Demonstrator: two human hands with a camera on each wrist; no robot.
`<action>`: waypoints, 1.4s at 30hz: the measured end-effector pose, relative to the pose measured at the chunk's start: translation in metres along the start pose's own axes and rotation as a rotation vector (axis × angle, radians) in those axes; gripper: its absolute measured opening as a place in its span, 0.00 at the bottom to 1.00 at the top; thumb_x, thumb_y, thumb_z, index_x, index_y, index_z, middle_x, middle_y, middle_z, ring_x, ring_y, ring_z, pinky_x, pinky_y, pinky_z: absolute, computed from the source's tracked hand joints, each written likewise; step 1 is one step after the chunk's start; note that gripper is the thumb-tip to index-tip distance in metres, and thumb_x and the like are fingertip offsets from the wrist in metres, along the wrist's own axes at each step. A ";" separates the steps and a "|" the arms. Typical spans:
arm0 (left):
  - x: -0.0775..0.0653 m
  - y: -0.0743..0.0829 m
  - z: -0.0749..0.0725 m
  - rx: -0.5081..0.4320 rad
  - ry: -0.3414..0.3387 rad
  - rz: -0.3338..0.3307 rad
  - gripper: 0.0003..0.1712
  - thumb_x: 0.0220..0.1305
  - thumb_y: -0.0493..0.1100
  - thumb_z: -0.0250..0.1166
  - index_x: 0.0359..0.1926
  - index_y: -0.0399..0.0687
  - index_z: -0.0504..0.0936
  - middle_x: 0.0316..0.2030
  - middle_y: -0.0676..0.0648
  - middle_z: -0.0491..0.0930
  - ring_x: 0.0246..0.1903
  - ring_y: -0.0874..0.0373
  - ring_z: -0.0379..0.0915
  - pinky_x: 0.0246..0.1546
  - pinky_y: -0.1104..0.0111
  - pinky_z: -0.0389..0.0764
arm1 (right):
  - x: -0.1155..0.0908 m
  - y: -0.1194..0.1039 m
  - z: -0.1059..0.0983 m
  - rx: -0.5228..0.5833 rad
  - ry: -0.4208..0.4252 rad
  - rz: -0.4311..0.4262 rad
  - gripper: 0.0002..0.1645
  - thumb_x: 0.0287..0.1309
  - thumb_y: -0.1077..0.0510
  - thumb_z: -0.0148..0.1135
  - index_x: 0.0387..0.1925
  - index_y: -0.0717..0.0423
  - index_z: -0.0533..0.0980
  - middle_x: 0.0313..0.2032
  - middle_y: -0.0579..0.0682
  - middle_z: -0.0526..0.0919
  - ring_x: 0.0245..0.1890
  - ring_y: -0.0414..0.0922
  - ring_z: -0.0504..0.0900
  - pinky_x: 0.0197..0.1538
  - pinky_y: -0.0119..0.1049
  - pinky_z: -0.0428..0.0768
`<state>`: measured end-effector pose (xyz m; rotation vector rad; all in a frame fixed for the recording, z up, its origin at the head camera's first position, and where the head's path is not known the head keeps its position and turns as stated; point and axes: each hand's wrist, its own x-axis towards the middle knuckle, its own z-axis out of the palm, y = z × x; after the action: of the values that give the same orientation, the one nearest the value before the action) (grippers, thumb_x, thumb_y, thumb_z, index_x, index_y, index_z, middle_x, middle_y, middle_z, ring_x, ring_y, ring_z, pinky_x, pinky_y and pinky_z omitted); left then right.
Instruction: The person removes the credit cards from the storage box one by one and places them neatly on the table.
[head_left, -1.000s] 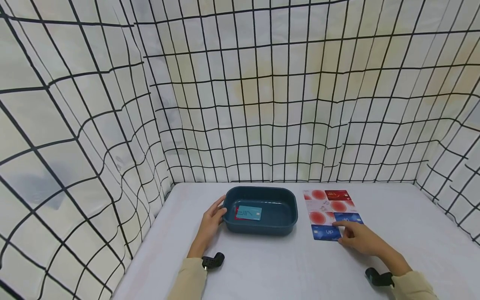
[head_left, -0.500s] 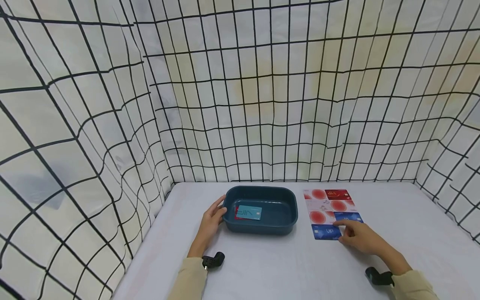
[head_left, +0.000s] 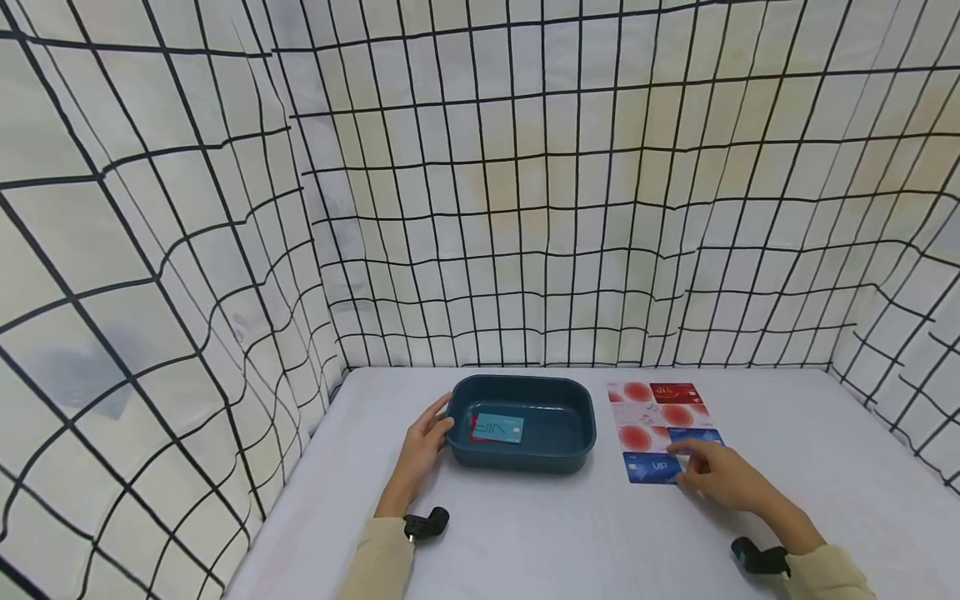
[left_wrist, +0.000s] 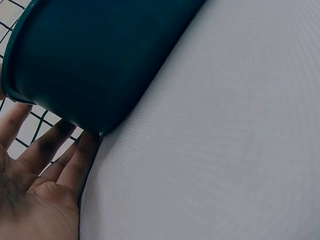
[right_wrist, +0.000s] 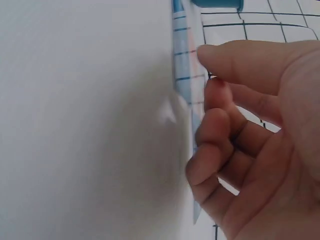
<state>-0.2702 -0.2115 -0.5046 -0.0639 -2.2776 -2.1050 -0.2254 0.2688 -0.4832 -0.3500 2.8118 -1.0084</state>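
Unmoved: right hand (head_left: 720, 477) at blue card (head_left: 649, 468), grip unclear; left hand (head_left: 420, 443) straight-fingered against bin (head_left: 521, 460).

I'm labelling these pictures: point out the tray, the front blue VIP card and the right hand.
Tray (head_left: 521, 462), head view: front wall.
Front blue VIP card (head_left: 651, 468), head view: middle of its face.
Right hand (head_left: 722, 477), head view: back of hand.

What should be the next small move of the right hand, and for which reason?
Perhaps the right hand should lift the nearest blue VIP card by its right end: fingertips are at that end, and the dark tray, holding other cards, has bare floor beside them.
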 end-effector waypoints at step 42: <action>0.001 -0.005 -0.001 0.013 0.005 0.004 0.28 0.78 0.46 0.56 0.75 0.64 0.68 0.73 0.39 0.69 0.71 0.45 0.69 0.68 0.52 0.76 | 0.092 -0.164 0.082 0.272 0.118 -0.311 0.16 0.64 0.61 0.67 0.53 0.52 0.79 0.43 0.49 0.83 0.39 0.42 0.79 0.40 0.29 0.80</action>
<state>-0.2711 -0.2125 -0.5093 -0.0633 -2.2862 -2.0858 -0.2697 0.0717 -0.4452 -0.7301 2.7216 -1.5002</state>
